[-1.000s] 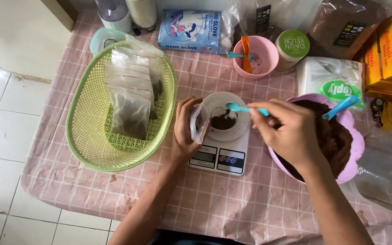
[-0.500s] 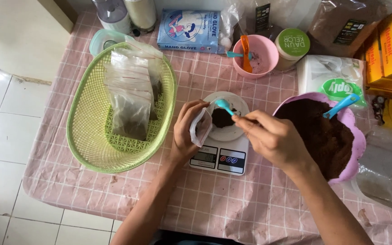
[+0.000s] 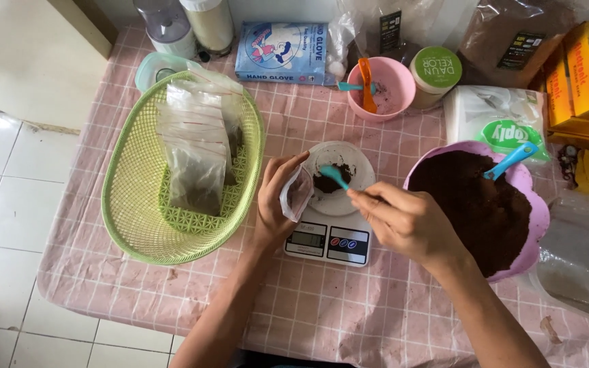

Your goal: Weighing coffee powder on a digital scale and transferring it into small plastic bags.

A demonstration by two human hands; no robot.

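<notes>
Covering the counter [image 3: 390,320], a pink checked cloth carries a green basket [image 3: 131,218], a bowl of dark powder [image 3: 519,252] and a scale [image 3: 328,238]; left hand [image 3: 274,204] grips a small bag [image 3: 296,194], right hand [image 3: 403,221] pinches a teal spoon [image 3: 335,176] over the scale's dish [image 3: 339,197].

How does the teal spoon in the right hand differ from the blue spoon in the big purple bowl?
The teal spoon is held by the right hand, its tip over the small white dish on the scale; the blue spoon is untouched. The teal spoon points at a small dab of brown powder, while the blue spoon stands stuck in the purple bowl, which is full. Both are plastic.
</notes>
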